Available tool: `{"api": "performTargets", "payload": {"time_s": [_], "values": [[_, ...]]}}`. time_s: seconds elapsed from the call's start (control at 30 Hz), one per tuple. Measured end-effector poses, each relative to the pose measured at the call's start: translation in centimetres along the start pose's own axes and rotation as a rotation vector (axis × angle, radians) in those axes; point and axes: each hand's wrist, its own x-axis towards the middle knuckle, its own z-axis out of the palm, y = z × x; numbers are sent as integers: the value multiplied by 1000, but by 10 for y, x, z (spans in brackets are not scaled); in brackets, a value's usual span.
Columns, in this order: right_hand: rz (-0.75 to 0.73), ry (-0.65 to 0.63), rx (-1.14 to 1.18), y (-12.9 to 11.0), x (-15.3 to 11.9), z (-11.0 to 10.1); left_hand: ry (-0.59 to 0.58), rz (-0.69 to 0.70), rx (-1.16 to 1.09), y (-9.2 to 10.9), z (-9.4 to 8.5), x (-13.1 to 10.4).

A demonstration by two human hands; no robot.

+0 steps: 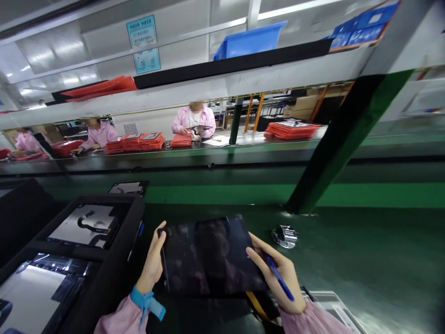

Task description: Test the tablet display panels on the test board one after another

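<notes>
A dark, glossy tablet screen panel (212,260) is held up between my two hands, its face toward me and showing reflections. My left hand (153,255) grips its left edge, thumb along the side; a blue wrist strap (148,304) circles that wrist. On the opposite edge, my right hand (274,269) pinches the panel between thumb and fingers. A blue pen (281,279) is also tucked in the right hand, pointing down toward the wrist. Below the panel, a yellow and black strip (257,306) shows partly, its kind unclear.
Black foam trays (121,227) with silvery screen panels (83,225) stand at left. A small metal object (285,235) lies on the green bench (347,260), near a slanted post (333,148). Across the line, co-workers in pink (194,121) sit by stacks of red sleeves (292,130).
</notes>
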Motion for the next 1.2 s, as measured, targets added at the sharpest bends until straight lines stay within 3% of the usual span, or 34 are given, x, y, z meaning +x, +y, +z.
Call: {"api": "performTargets", "payload": {"time_s": [0.13,0.37,0.5,0.57,0.67,0.77,0.9,1.07,1.13,1.2], "values": [[235,82,160,6,-2,3,36,-153,-104,2,5,0],[335,78,294,1,0,-3,97,-99,-25,12,1,1],[333,75,262,0,-1,-4,153,21,99,12,-4,2],[327,108,261,0,0,-5,86,144,131,13,-7,0],[299,179,266,-1,2,-6,-155,280,169,19,-10,-9],[263,220,279,-2,4,-9,-304,276,88,27,-12,-18],[233,234,280,-1,7,-12,-360,257,9,32,-12,-21],[233,243,275,1,8,-14,-273,120,-107,21,0,-19],[229,241,277,1,8,-13,-206,-51,-190,13,9,-21],[219,225,276,1,7,-13,-152,-307,-246,4,15,-25]]}}
